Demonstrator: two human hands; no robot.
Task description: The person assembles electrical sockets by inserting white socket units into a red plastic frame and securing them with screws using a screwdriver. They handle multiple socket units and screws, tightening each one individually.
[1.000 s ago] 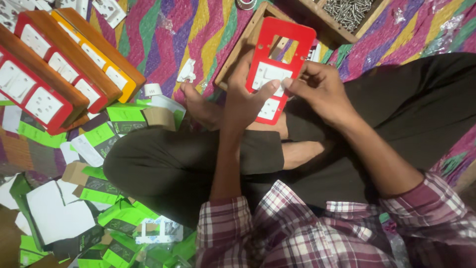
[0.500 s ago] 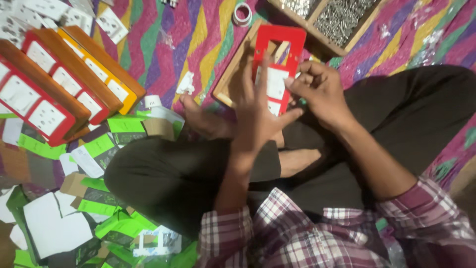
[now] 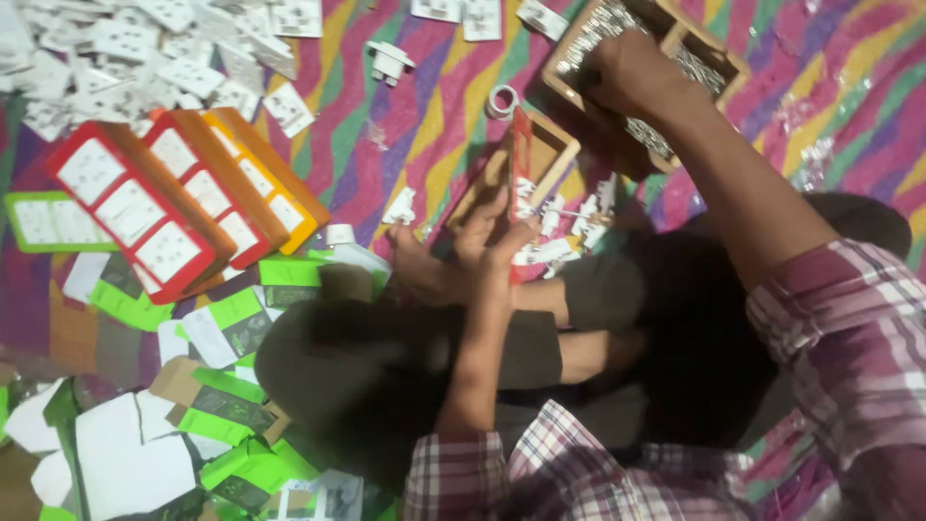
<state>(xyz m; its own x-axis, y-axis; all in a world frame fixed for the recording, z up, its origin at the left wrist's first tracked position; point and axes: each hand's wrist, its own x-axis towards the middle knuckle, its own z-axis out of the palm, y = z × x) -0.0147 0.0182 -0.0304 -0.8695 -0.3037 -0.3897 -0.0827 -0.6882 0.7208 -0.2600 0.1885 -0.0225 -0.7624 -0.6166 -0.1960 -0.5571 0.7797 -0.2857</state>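
Nearest the camera, both forearms extend from plaid shirt sleeves over crossed legs in dark trousers. The left hand (image 3: 492,256) is raised with the forearm near vertical, fingers spread and curled around the lower edge of a red switch board frame (image 3: 522,178), grasping it edge-on; the frame is thin, flat, rigid plastic, standing upright above the lap. White plastic switch parts (image 3: 564,227) with metal contacts sit just beside the frame.

The right arm stretches well forward. The right hand (image 3: 627,72) is clenched, knuckles up, inside a wooden tray (image 3: 719,63) with compartments filled with small grey metal screws; what it grips cannot be told.

A second, smaller wooden box (image 3: 555,145) lies behind the frame. A tape roll (image 3: 502,99) lies near it on the striped, woven floor mat (image 3: 424,106).

To the left lies a stack of red and orange frames (image 3: 183,207) fitted with white square switches. Green and white card packaging (image 3: 231,405) is scattered close by; loose white switch plates (image 3: 145,58) lie farthest away.
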